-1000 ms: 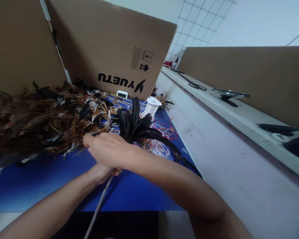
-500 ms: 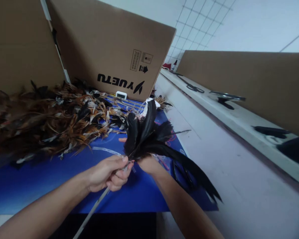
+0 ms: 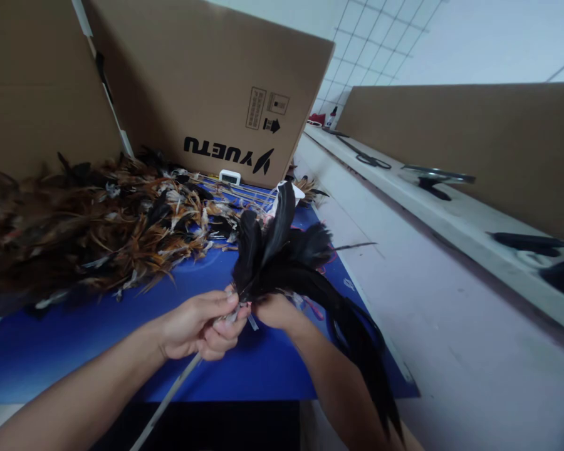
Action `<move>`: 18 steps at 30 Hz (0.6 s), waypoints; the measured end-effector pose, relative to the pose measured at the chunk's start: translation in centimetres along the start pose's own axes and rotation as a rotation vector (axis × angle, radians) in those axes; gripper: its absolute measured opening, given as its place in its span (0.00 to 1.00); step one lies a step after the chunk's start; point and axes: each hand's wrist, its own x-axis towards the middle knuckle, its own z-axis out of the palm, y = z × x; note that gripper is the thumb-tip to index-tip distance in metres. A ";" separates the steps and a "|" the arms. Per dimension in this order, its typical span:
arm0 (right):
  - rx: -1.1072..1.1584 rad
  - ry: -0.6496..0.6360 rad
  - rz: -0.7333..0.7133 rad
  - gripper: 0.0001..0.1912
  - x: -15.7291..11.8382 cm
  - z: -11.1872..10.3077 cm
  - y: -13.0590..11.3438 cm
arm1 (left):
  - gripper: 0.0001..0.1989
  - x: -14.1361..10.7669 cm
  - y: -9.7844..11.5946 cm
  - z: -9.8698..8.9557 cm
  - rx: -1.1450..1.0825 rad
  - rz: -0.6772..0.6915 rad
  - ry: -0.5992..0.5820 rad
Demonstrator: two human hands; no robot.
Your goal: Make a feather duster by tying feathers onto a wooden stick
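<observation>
My left hand (image 3: 202, 326) is closed around a thin pale stick (image 3: 169, 394), which slants down to the lower edge of the view. At its upper end, long black feathers (image 3: 282, 219) fan out, and some droop to the right over my right forearm. My right hand (image 3: 272, 311) is against the base of the feathers, on their right side; its fingers are hidden behind them. A short end of clear tape (image 3: 252, 322) pokes out below the join, beside a small pinkish bit near my left fingertips.
A big heap of brown and black feathers (image 3: 98, 232) covers the left of the blue mat (image 3: 122, 357). Behind stand a cardboard box (image 3: 207, 81) and a small white digital display (image 3: 229, 177). Black scissors (image 3: 373, 161) lie on the ledge at right.
The strip of clear tape that stretched left from the join no longer shows there. My right fingertips have gone from sight behind the feathers. The long drooping feathers have swung down.
</observation>
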 end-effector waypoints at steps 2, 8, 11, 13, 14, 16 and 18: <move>0.112 -0.020 0.055 0.13 -0.4 -0.9 -0.6 | 0.12 0.1 0.2 -0.2 -0.006 0.028 0.045; 0.489 -0.027 0.401 0.14 -0.9 -2.9 -2.3 | 0.11 0.9 0.5 -1.0 0.034 0.022 0.262; 0.425 -0.060 0.372 0.14 -0.9 -3.1 -2.5 | 0.12 1.3 0.3 -1.1 0.084 0.037 0.381; 0.373 -0.078 0.358 0.13 -1.0 -3.1 -2.5 | 0.13 1.6 0.2 -1.2 0.133 0.044 0.440; 0.351 -0.087 0.355 0.13 -1.0 -3.1 -2.5 | 0.13 1.7 0.1 -1.2 0.157 0.050 0.465; 0.319 -0.105 0.350 0.12 -1.0 -3.1 -2.6 | 0.14 1.9 0.0 -1.2 0.195 0.059 0.508; 0.282 -0.122 0.347 0.12 -1.0 -3.1 -2.7 | 0.14 2.1 -0.2 -1.1 0.216 0.062 0.541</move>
